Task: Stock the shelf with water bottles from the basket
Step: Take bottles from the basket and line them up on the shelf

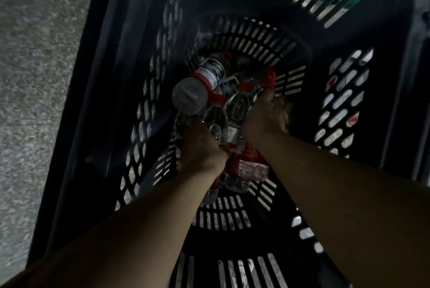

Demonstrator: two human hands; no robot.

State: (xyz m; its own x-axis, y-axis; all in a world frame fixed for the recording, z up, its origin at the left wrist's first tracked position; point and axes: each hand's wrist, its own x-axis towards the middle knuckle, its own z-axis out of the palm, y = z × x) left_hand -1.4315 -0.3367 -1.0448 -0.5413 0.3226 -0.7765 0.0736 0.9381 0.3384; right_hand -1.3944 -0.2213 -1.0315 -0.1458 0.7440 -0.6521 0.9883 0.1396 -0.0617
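1. From the head view, we reach both bare forearms steeply down into a deep dark slotted basket (111, 101) standing on speckled grey floor (35, 78).
2. Our left hand (201, 150) is curled around a clear water bottle (215, 124) in the pile at the basket's bottom; its fingers wrap under and are hidden.
3. Our right hand (267, 117) closes over the neck of a red-capped bottle (268, 78); its fingertips are also out of sight.
4. One more labelled bottle (200, 83) lies tilted on top, base toward us.
5. We count at least five bottles, all heaped in the basket; the dim tangle prevents an exact total.
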